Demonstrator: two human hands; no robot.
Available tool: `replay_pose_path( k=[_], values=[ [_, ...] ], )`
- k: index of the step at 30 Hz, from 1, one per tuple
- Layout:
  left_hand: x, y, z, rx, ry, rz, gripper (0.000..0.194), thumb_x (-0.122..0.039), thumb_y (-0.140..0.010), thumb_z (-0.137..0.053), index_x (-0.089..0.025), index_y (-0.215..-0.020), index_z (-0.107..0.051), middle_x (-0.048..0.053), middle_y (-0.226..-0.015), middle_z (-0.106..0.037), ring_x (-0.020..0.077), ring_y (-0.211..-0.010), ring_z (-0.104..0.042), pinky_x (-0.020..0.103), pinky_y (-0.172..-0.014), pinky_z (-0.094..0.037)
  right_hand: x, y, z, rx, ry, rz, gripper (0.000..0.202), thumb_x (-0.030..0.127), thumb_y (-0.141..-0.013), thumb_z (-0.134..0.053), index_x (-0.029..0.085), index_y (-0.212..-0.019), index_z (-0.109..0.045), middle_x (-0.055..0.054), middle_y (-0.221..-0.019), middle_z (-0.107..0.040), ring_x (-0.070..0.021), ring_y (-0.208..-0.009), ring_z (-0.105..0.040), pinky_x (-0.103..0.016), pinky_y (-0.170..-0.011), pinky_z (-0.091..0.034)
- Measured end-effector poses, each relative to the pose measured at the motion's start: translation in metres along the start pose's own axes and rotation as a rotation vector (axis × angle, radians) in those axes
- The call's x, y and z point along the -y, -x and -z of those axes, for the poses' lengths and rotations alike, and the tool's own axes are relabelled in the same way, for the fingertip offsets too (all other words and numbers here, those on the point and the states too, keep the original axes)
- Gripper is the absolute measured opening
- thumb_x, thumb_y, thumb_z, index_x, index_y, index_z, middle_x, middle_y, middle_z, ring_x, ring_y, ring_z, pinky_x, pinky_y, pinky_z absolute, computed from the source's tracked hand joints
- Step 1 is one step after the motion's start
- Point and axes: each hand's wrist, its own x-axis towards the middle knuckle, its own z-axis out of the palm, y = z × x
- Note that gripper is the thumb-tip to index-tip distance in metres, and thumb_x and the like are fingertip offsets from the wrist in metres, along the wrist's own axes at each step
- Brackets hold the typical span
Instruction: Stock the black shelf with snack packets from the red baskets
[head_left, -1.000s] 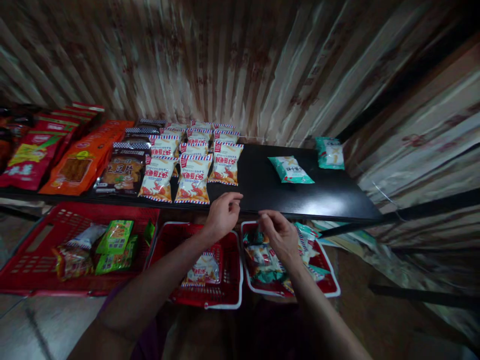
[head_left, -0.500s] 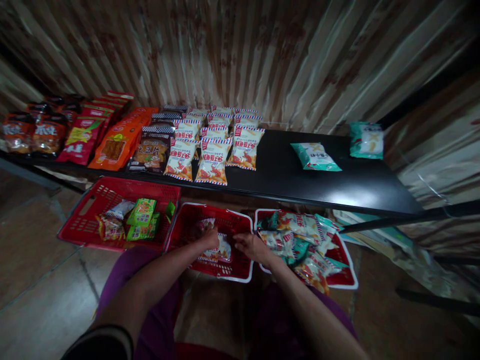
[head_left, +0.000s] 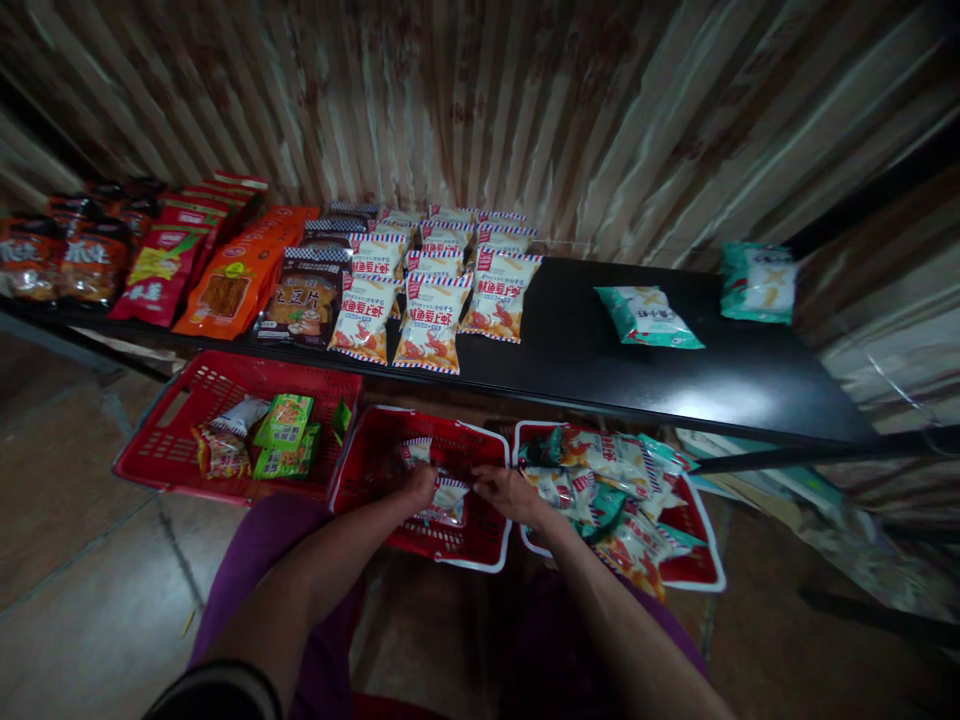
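The white snack packet with red print lies in the middle red plastic basket on the floor, just below the front edge of the long black shelf, and we have both hands on it. We see rows of matching white-and-red packets along the shelf's front edge, and two teal packets toward its right end. Our left hand pinches the packet's left side with closed fingers; our right hand grips its right side. A wider red basket sits to the left, and another, heaped with packets, to the right.
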Motion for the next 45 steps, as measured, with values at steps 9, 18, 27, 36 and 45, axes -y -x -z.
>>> replay_pose_path(
  k=[9, 18, 27, 36, 45],
  values=[
    [-0.072, 0.079, 0.046, -0.124, -0.099, -0.278, 0.01, -0.026, -0.079, -0.059, -0.018, -0.084, -0.061, 0.004, -0.087, -0.067, 0.0207, -0.093, -0.062, 0.031, -0.08, -0.048, 0.064, 0.075, 0.046, -0.53, -0.116, 0.161, 0.044, 0.043, -0.086, -0.047, 0.021, -0.123, -0.057, -0.011, -0.12, -0.064, -0.025, -0.105, -0.063, -0.041, -0.09, -0.05],
    [-0.095, 0.202, 0.074, -0.065, 0.613, -0.525, 0.022, -0.036, -0.071, -0.062, -0.016, -0.077, -0.058, -0.001, -0.066, -0.064, 0.0094, -0.05, -0.057, 0.018, -0.046, -0.041, 0.148, 0.169, 0.054, -0.759, -0.142, 0.172, 0.067, 0.052, -0.079, -0.057, 0.023, -0.137, -0.042, -0.011, -0.144, -0.042, -0.028, -0.133, -0.037, -0.048, -0.108, -0.033],
    [-0.095, 0.257, 0.089, -0.107, 0.88, -0.567, 0.023, -0.035, -0.063, -0.068, -0.015, -0.076, -0.064, -0.001, -0.065, -0.062, 0.0077, -0.052, -0.052, 0.018, -0.047, -0.037, 0.182, 0.211, 0.04, -0.573, -0.924, 0.075, 0.071, 0.055, -0.066, -0.071, 0.02, -0.125, -0.052, -0.01, -0.102, -0.069, -0.0254, -0.094, -0.065, -0.041, -0.084, -0.052],
    [-0.081, 0.294, 0.076, -0.029, 0.886, -0.624, 0.035, -0.045, -0.068, -0.069, -0.016, -0.087, -0.063, 0.003, -0.083, -0.067, 0.0125, -0.07, -0.061, 0.021, -0.062, -0.046, 0.208, 0.238, 0.013, -0.611, -1.227, 0.114, 0.046, 0.044, -0.061, -0.079, 0.022, -0.1, -0.067, -0.006, -0.103, -0.071, -0.0234, -0.092, -0.066, -0.038, -0.084, -0.052],
    [-0.07, 0.317, 0.059, 0.226, 0.897, -0.682, 0.047, -0.037, -0.067, -0.074, -0.017, -0.107, -0.059, 0.009, -0.108, -0.068, 0.0217, -0.093, -0.065, 0.033, -0.083, -0.049, 0.202, 0.246, 0.012, -0.679, -1.11, 0.139, 0.043, 0.048, -0.07, -0.071, 0.023, -0.105, -0.064, -0.007, -0.109, -0.07, -0.025, -0.098, -0.065, -0.04, -0.085, -0.053]
  ],
)
